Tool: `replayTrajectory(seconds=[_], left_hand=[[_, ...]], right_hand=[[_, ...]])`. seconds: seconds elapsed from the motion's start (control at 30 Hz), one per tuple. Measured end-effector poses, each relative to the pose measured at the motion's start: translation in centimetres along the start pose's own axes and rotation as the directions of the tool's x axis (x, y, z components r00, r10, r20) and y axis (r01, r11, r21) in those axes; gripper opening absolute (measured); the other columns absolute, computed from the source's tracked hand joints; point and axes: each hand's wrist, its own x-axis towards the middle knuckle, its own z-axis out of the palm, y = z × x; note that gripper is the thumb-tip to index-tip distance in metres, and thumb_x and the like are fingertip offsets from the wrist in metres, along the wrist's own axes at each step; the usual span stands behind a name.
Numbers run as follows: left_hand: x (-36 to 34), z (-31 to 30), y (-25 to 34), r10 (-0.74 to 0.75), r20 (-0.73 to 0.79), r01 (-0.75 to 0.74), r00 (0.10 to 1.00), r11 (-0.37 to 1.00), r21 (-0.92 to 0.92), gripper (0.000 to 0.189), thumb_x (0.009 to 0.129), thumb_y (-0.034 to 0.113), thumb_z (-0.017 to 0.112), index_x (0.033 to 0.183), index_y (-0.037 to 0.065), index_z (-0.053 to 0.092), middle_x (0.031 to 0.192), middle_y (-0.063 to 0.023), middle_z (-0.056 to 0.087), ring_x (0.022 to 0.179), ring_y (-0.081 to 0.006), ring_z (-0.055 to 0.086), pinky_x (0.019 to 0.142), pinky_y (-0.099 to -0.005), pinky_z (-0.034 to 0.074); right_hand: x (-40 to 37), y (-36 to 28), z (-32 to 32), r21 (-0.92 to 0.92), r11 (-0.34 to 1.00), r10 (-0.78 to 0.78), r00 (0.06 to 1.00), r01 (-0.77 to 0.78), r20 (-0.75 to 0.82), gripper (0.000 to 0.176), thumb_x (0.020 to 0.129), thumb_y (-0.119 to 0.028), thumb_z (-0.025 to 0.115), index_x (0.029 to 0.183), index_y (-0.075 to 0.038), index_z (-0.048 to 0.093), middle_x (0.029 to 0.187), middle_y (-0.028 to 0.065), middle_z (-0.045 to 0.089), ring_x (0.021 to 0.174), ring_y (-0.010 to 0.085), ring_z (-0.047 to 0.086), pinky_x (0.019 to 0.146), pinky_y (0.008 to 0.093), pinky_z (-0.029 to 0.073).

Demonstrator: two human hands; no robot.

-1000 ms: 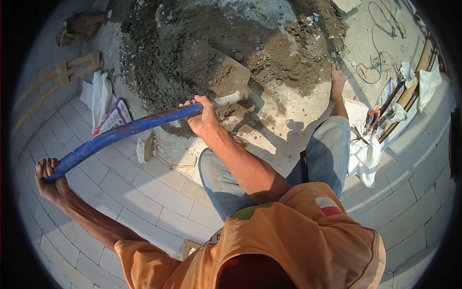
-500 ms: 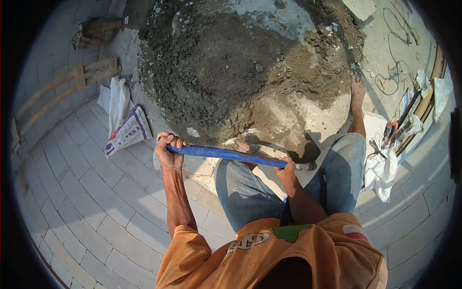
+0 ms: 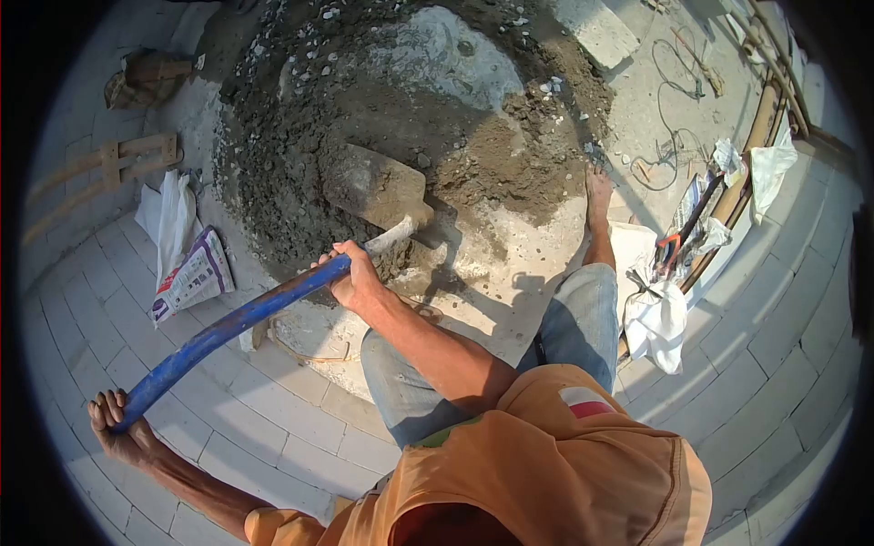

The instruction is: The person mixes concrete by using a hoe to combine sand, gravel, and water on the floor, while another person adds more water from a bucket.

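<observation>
A shovel with a long blue handle runs from the lower left up to its grey, mortar-coated blade. At the far end of the handle my left hand is wrapped round it. My right hand grips the handle nearer the blade, just below the pale neck of the shovel. The blade rests on or just above the heap of wet grey-brown mix; whether it touches is unclear. Some brown material shows on the blade.
White and purple sacks lie at the left near a wooden piece. My bare foot is beside the heap. At the right are white bags, poles and a thin cable. A slab lies beyond.
My left hand has swung down and left with the handle end. My right hand has moved up and left. The shovel blade now shows over the mix, and the view has shifted.
</observation>
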Motion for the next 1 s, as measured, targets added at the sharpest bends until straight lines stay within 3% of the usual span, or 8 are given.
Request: replayTrajectory(seconds=[0.17,0.37,0.5,0.6,0.63,0.7,0.83,1.0], left_hand=[[-5.6,6.5,-7.6,-0.146,0.145,0.184,0.979,0.935,-0.303,0.011,0.081,-0.004,0.054,0.08,0.004,0.047,0.061,-0.0038,0.038,0.054,-0.0156,0.042,0.063,-0.0326,0.038],[-14.8,23.4,-23.6,-0.426,0.021,0.379,0.904,0.78,-0.498,0.014,0.079,0.003,0.06,0.093,0.005,0.058,0.066,-0.0028,0.043,0.066,-0.0164,0.045,0.077,-0.0346,0.04],[-19.9,36.7,-32.1,-0.621,-0.033,0.51,0.783,0.673,-0.536,0.023,0.076,0.008,0.065,0.099,0.007,0.064,0.079,-0.0061,0.059,0.085,-0.0221,0.056,0.102,-0.0418,0.037],[-22.2,44.2,-37.2,-0.714,-0.019,0.547,0.7,0.553,-0.628,0.015,0.077,0.01,0.065,0.092,0.007,0.065,0.085,-0.0094,0.062,0.096,-0.0258,0.057,0.107,-0.0444,0.034],[-22.8,46.1,-38.6,-0.735,0.004,0.557,0.678,0.51,-0.655,0.013,0.078,0.01,0.064,0.09,0.007,0.064,0.085,-0.0097,0.062,0.096,-0.0263,0.057,0.107,-0.045,0.034],[-23.5,49.4,-40.0,-0.811,-0.078,0.565,0.579,0.468,-0.68,0.01,0.08,0.011,0.064,0.088,0.006,0.063,0.085,-0.0101,0.062,0.098,-0.0271,0.057,0.106,-0.0456,0.035],[-22.9,51.4,-39.3,-0.844,-0.142,0.572,0.517,0.464,-0.676,0.004,0.079,0.007,0.064,0.076,0.005,0.062,0.084,-0.01,0.062,0.1,-0.027,0.057,0.105,-0.0451,0.037],[-18.7,48.2,-35.7,-0.803,-0.099,0.583,0.588,0.506,-0.635,0.003,0.075,0.003,0.062,0.075,0.006,0.06,0.083,-0.0092,0.06,0.1,-0.0282,0.057,0.106,-0.0461,0.036]], right_hand=[[-9.0,-12.3,-1.8,-0.042,0.969,-0.248,0.961,0.245,-0.122,0.012,0.08,-0.009,0.058,0.083,-0.007,0.047,0.074,0.0043,0.045,0.068,0.0219,0.051,0.072,0.0433,0.049],[-17.3,-38.2,0.9,-0.177,0.746,-0.659,0.75,0.642,-0.061,0.013,0.079,-0.008,0.057,0.082,-0.008,0.044,0.069,0.0033,0.04,0.061,0.0185,0.043,0.06,0.036,0.045],[-19.7,-56.4,4.0,-0.283,0.67,-0.737,0.66,0.687,-0.143,0.012,0.077,-0.005,0.061,0.086,-0.004,0.054,0.067,0.0047,0.046,0.056,0.0193,0.05,0.053,0.0367,0.046],[-19.3,-66.9,6.4,-0.361,0.584,-0.811,0.547,0.727,-0.21,0.014,0.075,-0.005,0.063,0.081,-0.005,0.051,0.064,0.0053,0.047,0.049,0.0192,0.048,0.043,0.0358,0.043],[-19.0,-69.3,7.0,-0.4,0.524,-0.842,0.527,0.752,-0.114,0.016,0.074,-0.003,0.064,0.079,-0.005,0.049,0.062,0.0051,0.047,0.046,0.0182,0.047,0.042,0.0352,0.042],[-18.5,-72.8,9.1,-0.465,0.526,-0.842,0.513,0.712,-0.168,0.019,0.075,-0.001,0.063,0.076,-0.005,0.045,0.061,0.0047,0.046,0.046,0.0167,0.046,0.042,0.035,0.041],[-17.2,-73.6,11.8,-0.619,0.458,-0.867,0.475,0.638,-0.152,0.017,0.075,-0.001,0.062,0.078,-0.002,0.046,0.062,0.0064,0.047,0.048,0.0171,0.047,0.044,0.0349,0.041],[-12.9,-70.5,10.6,-0.68,0.427,-0.862,0.495,0.597,-0.107,0.014,0.076,-0.001,0.061,0.081,-0.001,0.048,0.064,0.0078,0.048,0.049,0.0183,0.047,0.045,0.0354,0.042]])
